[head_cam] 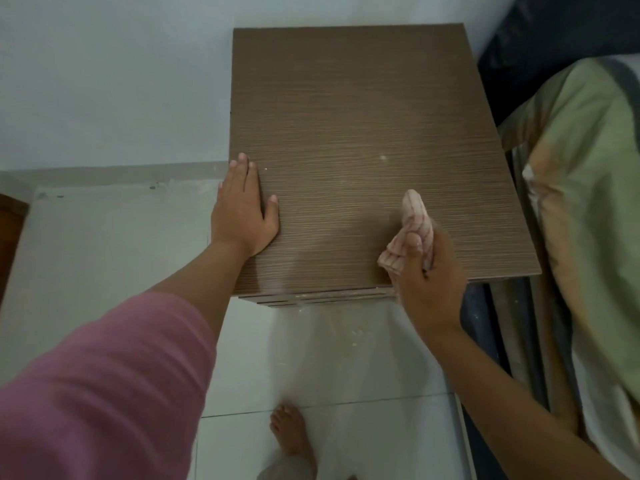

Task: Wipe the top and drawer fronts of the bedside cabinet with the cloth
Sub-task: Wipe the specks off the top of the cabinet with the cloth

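A crumpled striped cloth (412, 233) was gripped by the right hand (427, 282); the left hand (244, 209) was laid flat, fingers together, on the wood-grain cabinet (363, 133) top.

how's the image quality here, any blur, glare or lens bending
Head view: dim, soft light; the right hand and its cloth look slightly motion-smeared, the left hand sharper; a pale sheen lies on the cabinet top; wide-angle bending splays the cabinet edges.
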The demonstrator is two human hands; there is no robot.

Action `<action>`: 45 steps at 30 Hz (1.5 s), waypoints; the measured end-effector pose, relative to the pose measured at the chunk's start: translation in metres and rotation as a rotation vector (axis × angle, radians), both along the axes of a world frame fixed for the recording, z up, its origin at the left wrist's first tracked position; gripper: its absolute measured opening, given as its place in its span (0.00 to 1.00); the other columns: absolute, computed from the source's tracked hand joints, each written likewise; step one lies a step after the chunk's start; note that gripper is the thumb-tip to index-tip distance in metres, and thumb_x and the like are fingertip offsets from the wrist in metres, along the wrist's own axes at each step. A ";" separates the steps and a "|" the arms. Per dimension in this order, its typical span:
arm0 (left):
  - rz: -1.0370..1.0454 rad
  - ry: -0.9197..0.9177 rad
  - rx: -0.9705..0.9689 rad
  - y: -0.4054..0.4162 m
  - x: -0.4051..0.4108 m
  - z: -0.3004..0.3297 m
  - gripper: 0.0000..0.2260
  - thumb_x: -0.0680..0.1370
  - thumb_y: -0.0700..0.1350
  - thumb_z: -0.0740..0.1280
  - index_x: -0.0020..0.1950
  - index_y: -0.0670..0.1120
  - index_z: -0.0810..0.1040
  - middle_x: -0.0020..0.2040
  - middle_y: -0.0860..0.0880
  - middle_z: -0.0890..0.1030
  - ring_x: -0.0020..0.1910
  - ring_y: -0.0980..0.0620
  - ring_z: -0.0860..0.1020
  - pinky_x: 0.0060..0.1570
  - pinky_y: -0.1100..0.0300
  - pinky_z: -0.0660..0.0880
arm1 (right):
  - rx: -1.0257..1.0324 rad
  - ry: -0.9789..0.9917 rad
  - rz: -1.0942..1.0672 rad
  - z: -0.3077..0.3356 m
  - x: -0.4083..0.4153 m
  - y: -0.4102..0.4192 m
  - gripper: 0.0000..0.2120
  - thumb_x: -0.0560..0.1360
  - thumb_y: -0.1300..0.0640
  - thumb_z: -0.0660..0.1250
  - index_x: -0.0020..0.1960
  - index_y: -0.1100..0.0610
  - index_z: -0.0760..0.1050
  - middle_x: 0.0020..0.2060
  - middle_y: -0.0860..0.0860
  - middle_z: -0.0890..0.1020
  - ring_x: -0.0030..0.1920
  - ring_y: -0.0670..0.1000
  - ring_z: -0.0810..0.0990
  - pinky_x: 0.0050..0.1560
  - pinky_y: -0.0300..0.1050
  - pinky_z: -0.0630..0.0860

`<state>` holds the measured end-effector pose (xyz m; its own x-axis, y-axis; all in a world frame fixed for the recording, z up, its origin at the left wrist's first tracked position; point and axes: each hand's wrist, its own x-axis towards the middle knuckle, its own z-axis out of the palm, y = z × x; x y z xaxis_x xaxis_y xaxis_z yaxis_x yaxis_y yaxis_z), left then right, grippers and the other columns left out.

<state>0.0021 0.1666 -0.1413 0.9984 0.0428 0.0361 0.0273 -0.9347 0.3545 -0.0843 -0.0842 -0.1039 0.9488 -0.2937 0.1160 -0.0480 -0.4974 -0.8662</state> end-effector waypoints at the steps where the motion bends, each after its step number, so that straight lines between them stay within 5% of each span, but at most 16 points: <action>1: 0.001 0.004 0.000 0.000 -0.001 0.000 0.28 0.79 0.51 0.56 0.74 0.37 0.56 0.76 0.41 0.54 0.75 0.44 0.51 0.73 0.48 0.51 | -0.028 0.042 -0.027 -0.007 0.007 0.004 0.15 0.80 0.50 0.57 0.62 0.55 0.73 0.50 0.47 0.81 0.52 0.45 0.79 0.54 0.44 0.75; 4: 0.000 0.007 -0.005 0.000 0.000 0.000 0.29 0.78 0.52 0.55 0.74 0.37 0.56 0.76 0.40 0.54 0.75 0.44 0.51 0.72 0.49 0.50 | -0.323 0.229 -0.073 -0.028 0.032 0.019 0.24 0.79 0.45 0.50 0.70 0.55 0.66 0.68 0.53 0.71 0.71 0.54 0.64 0.73 0.58 0.52; 7: -0.003 0.012 -0.012 0.000 0.000 0.000 0.29 0.77 0.52 0.54 0.74 0.37 0.56 0.76 0.40 0.54 0.75 0.44 0.52 0.72 0.49 0.50 | -0.529 0.365 -0.132 -0.033 0.059 0.033 0.24 0.80 0.47 0.51 0.73 0.55 0.62 0.75 0.54 0.60 0.76 0.55 0.52 0.72 0.60 0.42; 26: 0.019 0.166 0.047 -0.003 0.003 0.009 0.30 0.77 0.53 0.52 0.74 0.38 0.54 0.76 0.41 0.53 0.75 0.44 0.51 0.71 0.48 0.51 | -0.682 0.526 -0.134 -0.030 0.185 0.077 0.31 0.78 0.43 0.49 0.76 0.58 0.50 0.76 0.60 0.50 0.75 0.62 0.45 0.69 0.66 0.44; 45: 0.056 0.305 0.039 -0.001 0.007 0.015 0.30 0.77 0.55 0.54 0.74 0.40 0.54 0.76 0.42 0.53 0.75 0.46 0.50 0.69 0.47 0.55 | -0.745 0.306 0.302 -0.037 0.330 0.139 0.30 0.78 0.45 0.51 0.75 0.57 0.55 0.76 0.59 0.52 0.75 0.61 0.46 0.70 0.63 0.44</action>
<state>0.0092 0.1657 -0.1260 0.9597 0.1025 -0.2618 0.1785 -0.9416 0.2855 0.2460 0.0553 -0.1409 0.9950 0.0279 -0.0954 0.0002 -0.9601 -0.2795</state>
